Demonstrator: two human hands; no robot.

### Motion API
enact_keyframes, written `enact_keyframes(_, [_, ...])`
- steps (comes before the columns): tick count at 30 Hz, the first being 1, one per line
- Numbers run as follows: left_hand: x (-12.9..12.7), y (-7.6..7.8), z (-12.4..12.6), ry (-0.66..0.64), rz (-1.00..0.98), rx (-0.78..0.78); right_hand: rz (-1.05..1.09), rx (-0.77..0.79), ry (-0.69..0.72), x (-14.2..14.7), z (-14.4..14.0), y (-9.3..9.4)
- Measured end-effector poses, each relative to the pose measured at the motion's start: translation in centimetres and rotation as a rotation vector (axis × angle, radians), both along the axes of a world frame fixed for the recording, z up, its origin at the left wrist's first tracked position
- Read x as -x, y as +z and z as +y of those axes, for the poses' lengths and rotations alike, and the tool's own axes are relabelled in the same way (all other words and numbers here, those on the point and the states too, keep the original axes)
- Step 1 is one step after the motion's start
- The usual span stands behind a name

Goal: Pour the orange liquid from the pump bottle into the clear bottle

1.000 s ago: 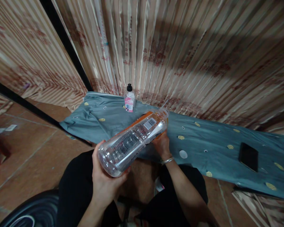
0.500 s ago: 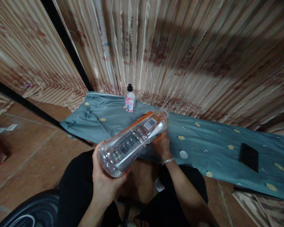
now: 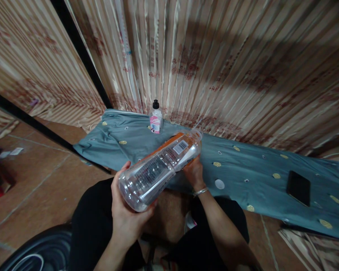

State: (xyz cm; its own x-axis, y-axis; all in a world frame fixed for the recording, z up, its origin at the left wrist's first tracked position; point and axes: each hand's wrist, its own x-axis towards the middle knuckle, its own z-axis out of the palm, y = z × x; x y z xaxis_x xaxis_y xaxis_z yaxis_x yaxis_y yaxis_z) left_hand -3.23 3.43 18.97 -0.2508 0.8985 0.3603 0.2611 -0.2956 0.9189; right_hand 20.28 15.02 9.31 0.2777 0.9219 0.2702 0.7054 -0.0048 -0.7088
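A large clear plastic bottle [image 3: 155, 175] with an orange label and a barcode is tilted across my lap, its base toward me on the left and its neck up and away to the right. My left hand [image 3: 128, 218] grips it around the base, thumb and fingers on either side. Under the neck end, my right hand [image 3: 194, 172] is wrapped on the bottle; its fingers are mostly hidden behind it. What looks like a thin clear strip sticks up past the neck. Beyond stands a small clear bottle [image 3: 155, 119] with a black cap and pink label.
A narrow bench or table covered with blue-green cloth [image 3: 243, 180] runs in front of my knees. On it lie a white disc [image 3: 219, 184] and a black phone [image 3: 298, 187]. Striped curtains [image 3: 169, 56] hang behind, and a black pole [image 3: 84, 56] rises at left.
The view has shifted very slightly. Both hands keep their hold on the large bottle, which stays in nearly the same pose.
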Motion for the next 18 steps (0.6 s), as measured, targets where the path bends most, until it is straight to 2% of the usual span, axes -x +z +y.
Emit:
enact_keyframes(9, [-0.5,0.7,-0.1,0.035,-0.024,0.034,0.137,0.065,-0.019,0.2,-0.2,0.7])
enact_keyframes(15, [-0.8,0.8,0.0,0.029,-0.023,-0.024,0.137,0.089,-0.038,0.4,-0.2,0.8])
enact_keyframes(18, [-1.3,1.1,-0.1,0.089,-0.085,-0.026,0.157,0.1,-0.04,0.4,-0.2,0.9])
